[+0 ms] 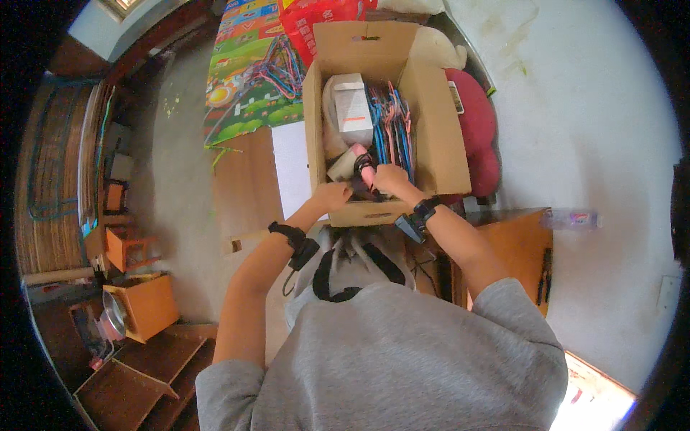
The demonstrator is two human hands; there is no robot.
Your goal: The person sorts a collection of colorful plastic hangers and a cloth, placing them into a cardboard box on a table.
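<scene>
An open cardboard box (438,136) stands in front of me. Inside, at its near end, lies a pink object wrapped with a black cord (367,172), perhaps a hair dryer. My right hand (392,179) is curled at this object's right side, fingers closed against it. Over the near left corner, my left hand (333,196) is closed beside something dark; what its fingers hold is hidden. Farther in are a white carton (352,108) and a row of blue and pink clothes hangers (388,122) standing on edge. A pale small box (345,164) lies beside the pink object.
More hangers (280,68) lie on a colourful play mat (241,108) to the left. Behind the box is a red bag (302,32); a dark red cushion (474,133) sits to its right. A white sheet (291,165) lies at its left. A wall (575,108) bounds the right side.
</scene>
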